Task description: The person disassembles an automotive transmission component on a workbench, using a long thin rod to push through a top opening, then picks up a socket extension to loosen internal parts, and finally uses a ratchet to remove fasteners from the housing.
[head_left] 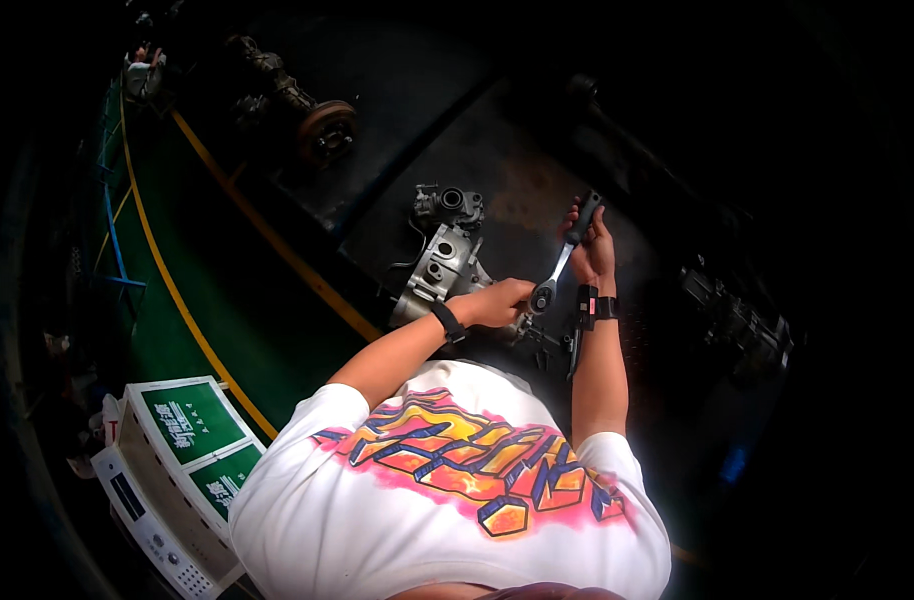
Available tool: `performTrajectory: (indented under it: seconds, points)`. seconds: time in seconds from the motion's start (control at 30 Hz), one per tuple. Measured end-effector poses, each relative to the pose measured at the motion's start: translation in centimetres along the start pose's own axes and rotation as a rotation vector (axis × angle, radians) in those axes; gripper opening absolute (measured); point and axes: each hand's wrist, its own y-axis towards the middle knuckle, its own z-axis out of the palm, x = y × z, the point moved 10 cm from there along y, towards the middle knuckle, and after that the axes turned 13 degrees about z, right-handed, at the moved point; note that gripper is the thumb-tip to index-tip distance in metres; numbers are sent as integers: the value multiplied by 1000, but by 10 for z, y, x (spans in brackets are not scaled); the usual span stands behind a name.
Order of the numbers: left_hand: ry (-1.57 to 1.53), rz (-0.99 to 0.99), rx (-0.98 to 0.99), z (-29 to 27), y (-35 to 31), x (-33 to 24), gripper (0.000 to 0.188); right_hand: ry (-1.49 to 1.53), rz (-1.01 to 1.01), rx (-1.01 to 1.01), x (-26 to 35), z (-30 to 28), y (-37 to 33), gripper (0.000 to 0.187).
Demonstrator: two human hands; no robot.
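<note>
A ratchet wrench with a dark grip and shiny metal shaft is held between my two hands, above a dark work surface. My right hand is closed around its grip, which points away from me. My left hand has its fingers drawn together at the round ratchet head; its fingertips are partly hidden there. Just beyond and left of my left hand sits a silver metal gearbox housing with round openings. Small dark metal parts lie below the ratchet head, partly in shadow.
A rusty drum on an axle assembly lies at the far left. Another metal assembly is in shadow at right. A white equipment cabinet with green panels stands at lower left, beside a green floor with yellow lines.
</note>
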Motion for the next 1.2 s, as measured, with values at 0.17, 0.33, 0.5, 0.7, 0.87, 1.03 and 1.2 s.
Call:
performTrajectory:
  seconds: [0.17, 0.33, 0.5, 0.7, 0.87, 1.03, 1.2]
  points:
    - [102, 53, -31, -9, -2, -10, 24, 52, -250, -39, 15, -29, -41, 46]
    - [112, 34, -257, -24, -5, 8, 39, 269, -542, -151, 3, -50, -139, 34]
    - [4, 35, -422, -37, 4, 27, 28, 468, -491, -142, -74, -48, -213, 40]
    - [-12, -3, -353, -38, 0, 32, 17, 435, -510, -199, -51, -49, -190, 36]
    - [6, 28, -169, -16, 6, 3, 24, 247, -506, -403, 29, -71, -98, 39]
    - [171, 75, -118, 10, 15, -6, 18, -147, 150, -124, 34, -19, 12, 40]
    - [126, 17, -123, 5, 5, -10, 18, -234, 236, -138, 3, 1, 37, 41]
